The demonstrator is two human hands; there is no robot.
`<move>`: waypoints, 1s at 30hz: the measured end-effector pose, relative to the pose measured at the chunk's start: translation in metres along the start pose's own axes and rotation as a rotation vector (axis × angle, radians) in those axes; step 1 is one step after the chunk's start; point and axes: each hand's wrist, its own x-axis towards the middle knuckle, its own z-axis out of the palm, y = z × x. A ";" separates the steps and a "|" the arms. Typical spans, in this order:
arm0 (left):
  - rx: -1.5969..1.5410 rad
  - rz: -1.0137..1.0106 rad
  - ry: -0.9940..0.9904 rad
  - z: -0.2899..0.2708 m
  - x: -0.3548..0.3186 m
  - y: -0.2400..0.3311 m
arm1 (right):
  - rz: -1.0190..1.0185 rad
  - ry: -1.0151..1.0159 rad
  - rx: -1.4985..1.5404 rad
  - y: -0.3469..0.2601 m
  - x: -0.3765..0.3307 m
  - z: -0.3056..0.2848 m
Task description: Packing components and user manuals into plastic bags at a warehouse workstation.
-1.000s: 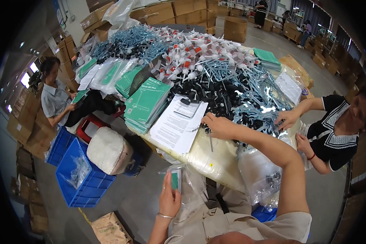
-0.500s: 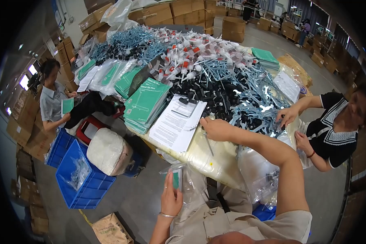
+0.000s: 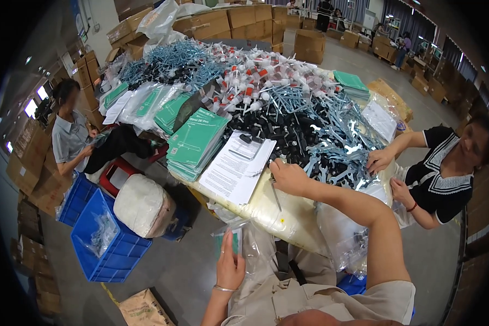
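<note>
Head view is showing me both hands at a crowded packing table [image 3: 288,217]. I am holding my left hand [image 3: 231,267] low in front of my lap, its fingers pressed together and lying flat against a clear plastic bag [image 3: 244,242] with a small green card inside; the thumb is pinching the bag from the near side. I am stretching my right hand [image 3: 289,178] out to the table's near edge, with the fingers curled downward over a thin metal rod [image 3: 275,194] that is slanting toward me; I cannot tell whether they are actually gripping it. Just left of that hand a white printed sheet [image 3: 236,168] is lying, and beside it a stack of green booklets [image 3: 195,142]. Beyond my knuckles black knobs [image 3: 277,130] and grey metal wrenches [image 3: 337,146] are piling up. Across the corner another person's hand [image 3: 379,160] is resting on the wrenches. A blue crate [image 3: 111,244] is sitting on the floor.
</note>
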 end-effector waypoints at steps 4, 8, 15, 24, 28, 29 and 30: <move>-0.031 -0.023 -0.016 0.000 -0.001 -0.003 | -0.065 0.038 -0.007 -0.001 -0.002 0.003; -0.013 0.010 0.002 -0.001 -0.002 -0.009 | -0.088 -0.004 0.003 0.006 -0.003 -0.002; -0.064 -0.008 0.066 -0.003 -0.005 -0.013 | 0.075 0.158 0.041 0.021 0.039 -0.045; -0.041 -0.045 0.019 -0.003 -0.002 -0.014 | 0.064 0.145 -0.242 0.059 0.083 -0.034; -0.049 -0.064 0.021 -0.006 -0.004 -0.013 | -0.027 0.102 -0.286 0.060 0.082 -0.034; -0.051 -0.065 0.019 -0.006 -0.004 -0.013 | -0.031 0.101 -0.290 0.062 0.078 -0.034; -0.054 -0.066 0.026 -0.006 -0.003 -0.015 | -0.060 0.098 -0.292 0.060 0.076 -0.035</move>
